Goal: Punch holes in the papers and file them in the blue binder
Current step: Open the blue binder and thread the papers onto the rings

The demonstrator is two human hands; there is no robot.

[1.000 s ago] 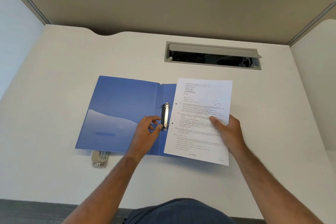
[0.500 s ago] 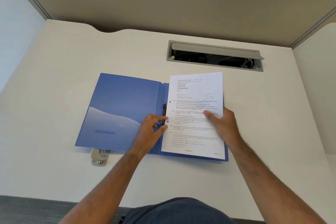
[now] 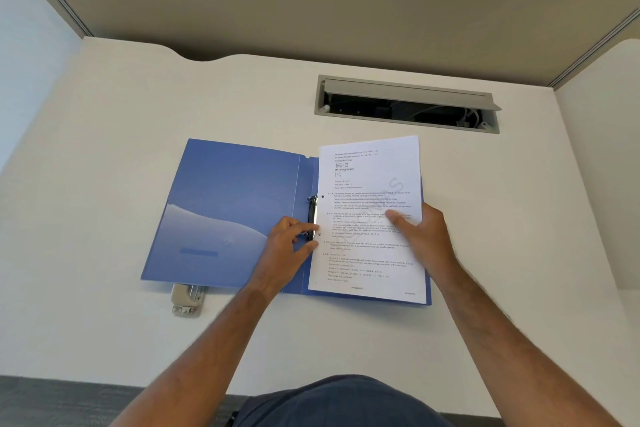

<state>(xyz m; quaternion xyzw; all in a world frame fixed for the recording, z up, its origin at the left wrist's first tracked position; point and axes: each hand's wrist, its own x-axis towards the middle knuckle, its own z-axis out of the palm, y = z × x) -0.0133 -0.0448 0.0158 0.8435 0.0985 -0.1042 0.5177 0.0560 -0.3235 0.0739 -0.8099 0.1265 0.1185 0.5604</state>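
Papers are laid on the open binder, left edge at its rings. Right hand is pressed flat on them; rings are pinched by left hand.

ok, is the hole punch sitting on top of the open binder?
No. The hole punch lies on the desk at the blue binder cover's near edge, partly tucked under it.

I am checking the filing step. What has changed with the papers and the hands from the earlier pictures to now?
The papers slid left, squaring onto the blue binder's right half, their punched edge now at the ring clip. The right hand stays flat on them; the left hand stays at the clip. The binder and hole punch have not moved.
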